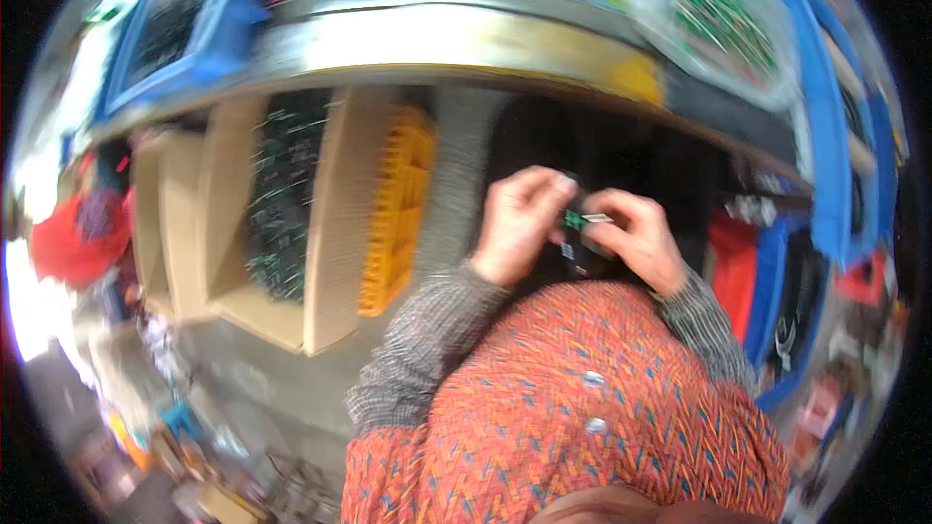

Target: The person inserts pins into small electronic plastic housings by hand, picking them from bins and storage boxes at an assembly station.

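Note:
My left hand [519,221] and my right hand [636,235] meet over my dark lap, just below the bench edge. Between their fingertips is a small black-and-green piece [575,221] with a pale, shiny end on its right side. The fingers of my left hand are closed in a pinch at its left. Thumb and forefinger of my right hand pinch it near the pale end. Blur and the fingers hide its exact kind. Grey knitted cuffs cover both wrists.
A cardboard box [320,233] of dark and green small parts stands at left, beside an orange plastic crate [400,209]. On the bench [388,39] lies a clear bag [777,87] of green parts. Blue bins [218,63] flank it; red and blue containers stand at right.

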Demonstrator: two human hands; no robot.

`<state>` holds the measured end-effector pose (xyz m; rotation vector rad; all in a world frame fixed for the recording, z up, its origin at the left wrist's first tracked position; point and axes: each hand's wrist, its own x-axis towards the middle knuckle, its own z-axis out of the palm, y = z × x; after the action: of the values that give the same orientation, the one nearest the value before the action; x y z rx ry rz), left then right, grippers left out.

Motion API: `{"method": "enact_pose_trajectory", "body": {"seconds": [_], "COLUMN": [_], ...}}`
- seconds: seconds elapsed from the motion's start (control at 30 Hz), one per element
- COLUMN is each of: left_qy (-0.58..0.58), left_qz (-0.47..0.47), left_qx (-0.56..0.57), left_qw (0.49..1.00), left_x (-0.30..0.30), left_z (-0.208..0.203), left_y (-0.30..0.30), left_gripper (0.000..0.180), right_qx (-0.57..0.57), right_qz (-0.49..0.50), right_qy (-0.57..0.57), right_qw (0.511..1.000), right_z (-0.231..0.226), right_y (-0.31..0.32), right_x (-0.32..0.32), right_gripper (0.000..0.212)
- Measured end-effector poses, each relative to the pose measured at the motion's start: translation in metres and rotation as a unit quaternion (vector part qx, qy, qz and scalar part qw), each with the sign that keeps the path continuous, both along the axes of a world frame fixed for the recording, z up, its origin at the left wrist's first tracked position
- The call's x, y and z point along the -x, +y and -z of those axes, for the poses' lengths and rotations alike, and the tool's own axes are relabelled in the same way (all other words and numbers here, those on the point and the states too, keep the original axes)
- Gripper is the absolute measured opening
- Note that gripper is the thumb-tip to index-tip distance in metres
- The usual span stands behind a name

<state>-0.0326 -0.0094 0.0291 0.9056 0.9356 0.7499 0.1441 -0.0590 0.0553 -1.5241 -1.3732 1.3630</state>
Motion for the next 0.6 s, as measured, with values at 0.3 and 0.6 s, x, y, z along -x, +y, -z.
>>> {"method": "enact_pose_trajectory", "body": {"seconds": [0.3, 0.6], "left_qy": [-0.071, -0.115], "left_qz": [-0.042, -0.072], "left_qx": [-0.074, -0.075], "left_qw": [0.994, 0.988], "left_x": [0.02, 0.043], "left_z": [0.029, 0.045], "left_y": [-0.009, -0.005], "left_gripper": [0.02, 0.019], "right_qx": [0.007, 0.038], "right_qz": [0.052, -0.026], "right_qy": [0.087, 0.026], "right_qw": [0.995, 0.999], "right_z": [0.043, 0.086], "right_y": [0.0, 0.021], "right_x": [0.001, -0.001], "right_gripper": [0.035, 0.029]}}
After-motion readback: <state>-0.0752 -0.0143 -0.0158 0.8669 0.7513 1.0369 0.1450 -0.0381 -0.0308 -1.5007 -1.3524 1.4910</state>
